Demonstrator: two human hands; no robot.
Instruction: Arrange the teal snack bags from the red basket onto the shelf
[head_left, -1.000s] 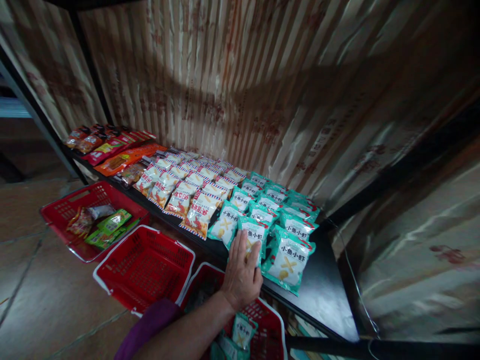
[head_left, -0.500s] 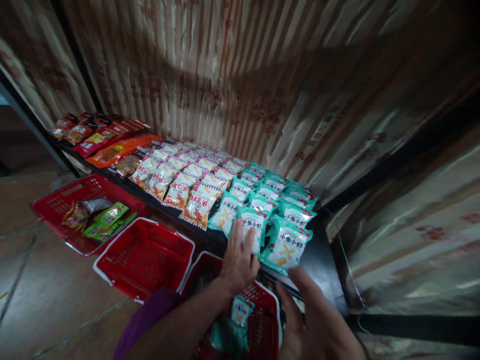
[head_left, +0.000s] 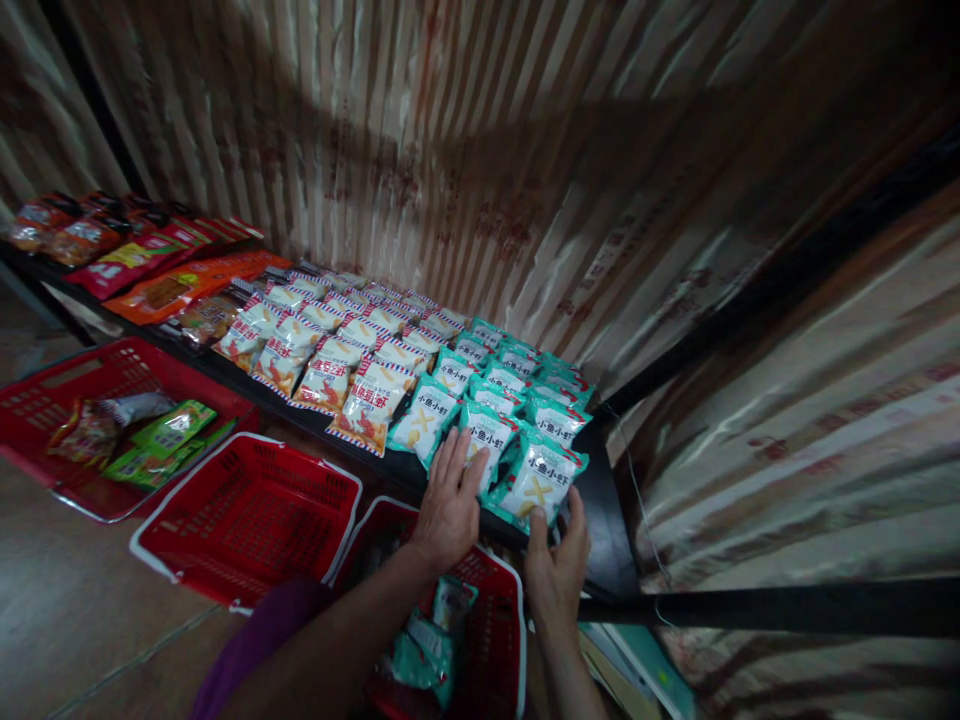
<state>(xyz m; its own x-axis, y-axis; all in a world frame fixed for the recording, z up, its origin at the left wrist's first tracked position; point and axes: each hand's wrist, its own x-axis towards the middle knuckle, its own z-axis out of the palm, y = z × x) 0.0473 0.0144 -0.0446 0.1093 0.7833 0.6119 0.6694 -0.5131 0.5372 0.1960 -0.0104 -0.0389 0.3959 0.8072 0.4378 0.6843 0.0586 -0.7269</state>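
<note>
Rows of teal snack bags (head_left: 501, 395) lie on a black shelf (head_left: 600, 500), beside rows of white-and-red snack bags (head_left: 330, 350). My left hand (head_left: 448, 495) lies flat, fingers spread, on a front teal bag (head_left: 484, 440). My right hand (head_left: 559, 560) is at the shelf's front edge, fingertips touching the near edge of the frontmost teal bag (head_left: 536, 480), fingers apart. Below my arms stands a red basket (head_left: 495, 650) with a few teal bags (head_left: 427, 640) inside.
An empty red basket (head_left: 247, 515) stands left of it on the floor, and a third red basket (head_left: 67, 400) with green and brown packets sits further left. Red and orange packets (head_left: 142, 270) fill the shelf's left end. Striped curtain hangs behind and to the right.
My right hand has come up into view and reached the frontmost teal bag. My left hand stays on its bag. The view has shifted right.
</note>
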